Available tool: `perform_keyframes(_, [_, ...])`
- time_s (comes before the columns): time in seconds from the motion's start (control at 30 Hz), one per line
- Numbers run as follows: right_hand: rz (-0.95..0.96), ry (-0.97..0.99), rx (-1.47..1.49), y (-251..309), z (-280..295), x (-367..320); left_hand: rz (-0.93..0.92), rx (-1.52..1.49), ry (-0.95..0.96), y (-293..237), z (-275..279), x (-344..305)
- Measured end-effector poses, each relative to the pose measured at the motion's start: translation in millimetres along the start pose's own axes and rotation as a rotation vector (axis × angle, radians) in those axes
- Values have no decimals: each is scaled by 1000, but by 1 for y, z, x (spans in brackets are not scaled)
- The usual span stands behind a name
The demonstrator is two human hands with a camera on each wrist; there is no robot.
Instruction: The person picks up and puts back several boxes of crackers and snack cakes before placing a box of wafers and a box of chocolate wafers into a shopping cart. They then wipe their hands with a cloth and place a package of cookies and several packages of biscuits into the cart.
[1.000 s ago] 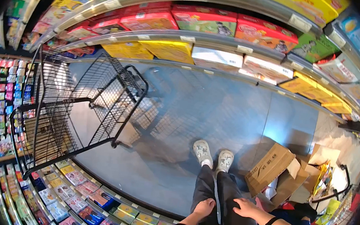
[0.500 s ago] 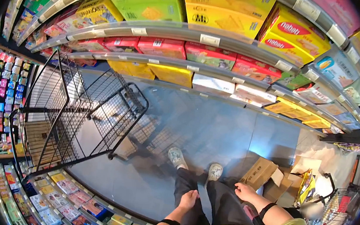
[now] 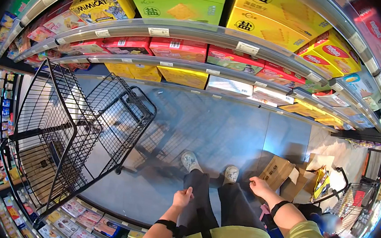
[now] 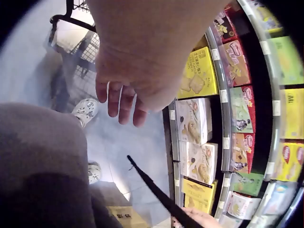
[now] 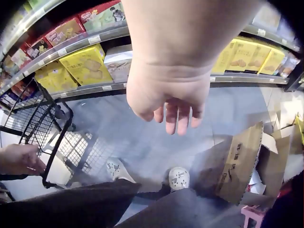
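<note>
Left hand [image 3: 183,198] and right hand [image 3: 260,186] hang empty, fingers slightly apart, presumably idle.
Ten o'clock from them: black wire-mesh shopping cart [image 3: 74,132]; two o'clock: open brown cardboard box [image 3: 275,170], perhaps set aside.

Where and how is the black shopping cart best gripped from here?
Probably by the dark end bar of the black shopping cart, at the end facing the left hand. Come in from that side with the left hand, which is the nearer one and holds nothing. The bar looks slim and rounded at its corner, so the hand could likely wrap round it.
</note>
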State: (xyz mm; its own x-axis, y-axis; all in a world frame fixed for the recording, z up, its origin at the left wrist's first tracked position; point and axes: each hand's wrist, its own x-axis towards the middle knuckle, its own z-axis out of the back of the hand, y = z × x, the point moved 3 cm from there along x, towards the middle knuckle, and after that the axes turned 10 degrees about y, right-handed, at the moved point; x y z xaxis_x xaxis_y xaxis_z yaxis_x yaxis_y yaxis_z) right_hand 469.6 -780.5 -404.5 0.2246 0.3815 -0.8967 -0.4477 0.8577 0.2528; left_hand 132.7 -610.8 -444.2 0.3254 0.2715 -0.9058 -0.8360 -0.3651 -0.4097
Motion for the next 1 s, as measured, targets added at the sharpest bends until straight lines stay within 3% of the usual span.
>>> perform_keyframes(0.23, [62, 4, 54, 59, -10, 11, 132, 26, 27, 8, 37, -4])
perform_keyframes(0.6, [34, 48, 68, 91, -19, 16, 16, 53, 26, 26, 56, 11])
perform_keyframes(0.73, [27, 30, 92, 86, -30, 20, 53, 61, 33, 12, 70, 5])
perform_keyframes(0.9, [40, -23, 179, 73, -38, 8, 20, 96, 43, 61, 70, 37])
perform_keyframes(1.0, [35, -73, 230, 56, -46, 0, 11, 113, 62, 56, 76, 40])
